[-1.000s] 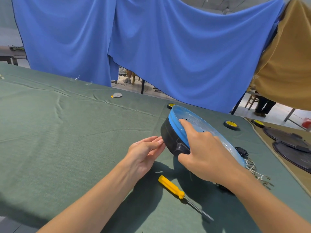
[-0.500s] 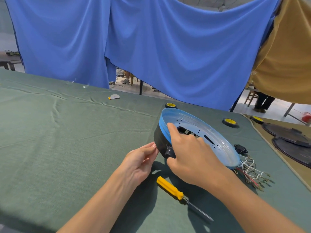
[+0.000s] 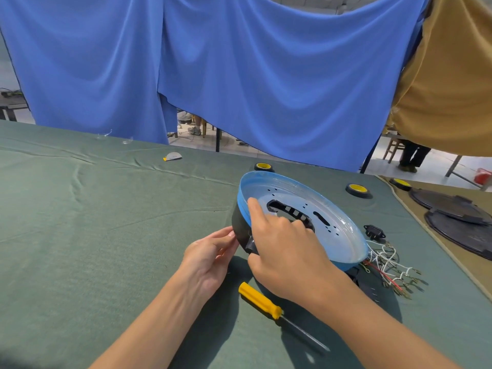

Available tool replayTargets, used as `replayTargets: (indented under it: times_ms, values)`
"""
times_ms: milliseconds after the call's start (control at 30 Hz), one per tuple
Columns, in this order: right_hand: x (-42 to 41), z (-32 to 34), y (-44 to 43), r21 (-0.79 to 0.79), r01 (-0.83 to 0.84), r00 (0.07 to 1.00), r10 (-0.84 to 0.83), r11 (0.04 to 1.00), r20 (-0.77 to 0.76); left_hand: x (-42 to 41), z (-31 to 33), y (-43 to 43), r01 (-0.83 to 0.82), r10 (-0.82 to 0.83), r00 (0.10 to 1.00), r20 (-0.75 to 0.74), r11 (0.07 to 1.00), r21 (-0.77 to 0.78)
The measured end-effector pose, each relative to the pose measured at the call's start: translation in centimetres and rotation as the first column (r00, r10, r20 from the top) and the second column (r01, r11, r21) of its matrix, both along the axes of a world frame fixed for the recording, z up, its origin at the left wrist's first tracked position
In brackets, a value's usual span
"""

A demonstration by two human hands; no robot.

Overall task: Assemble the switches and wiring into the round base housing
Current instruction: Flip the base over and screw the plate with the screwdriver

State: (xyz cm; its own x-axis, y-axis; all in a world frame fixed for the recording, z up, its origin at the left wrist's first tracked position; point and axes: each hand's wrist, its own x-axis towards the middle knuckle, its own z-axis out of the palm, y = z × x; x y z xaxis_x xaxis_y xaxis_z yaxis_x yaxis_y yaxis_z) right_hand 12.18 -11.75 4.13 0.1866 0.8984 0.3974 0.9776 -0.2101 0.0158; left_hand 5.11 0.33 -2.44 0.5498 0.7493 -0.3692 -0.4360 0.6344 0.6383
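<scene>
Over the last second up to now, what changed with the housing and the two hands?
The round base housing tipped from nearly edge-on towards flat, so its blue inner face with the slots now shows, uncovering more of the wires. The right hand kept its grip on the near rim and the left hand stayed touching the black side wall. The yellow screwdriver did not move.

1. The left hand [image 3: 210, 258] lies beside the round base housing [image 3: 343, 235], its fairly straight fingertips touching the housing's black left wall.
2. The right hand [image 3: 288, 253] grips the housing's near rim, index finger extended inside.
</scene>
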Motion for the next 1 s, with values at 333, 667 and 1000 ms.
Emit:
replayTargets:
  times_ms: [333,667,1000]
  values:
    - [-0.4,-0.2,0.0,-0.024,0.006,1.000,-0.006,1.000,-0.001,-0.3,0.1,0.6,0.033,-0.033,0.999,-0.003,0.999,0.006]
    - [-1.6,-1.6,0.0,-0.117,0.026,0.997,-0.017,0.993,0.072,-1.3,1.1,0.7,0.033,-0.041,0.997,-0.072,0.994,-0.101]
    - [-2.1,-2.9,0.6,-0.218,0.032,0.993,-0.006,0.976,0.119,-3.1,2.1,0.9,0.153,-0.165,0.974,-0.153,0.985,-0.083]
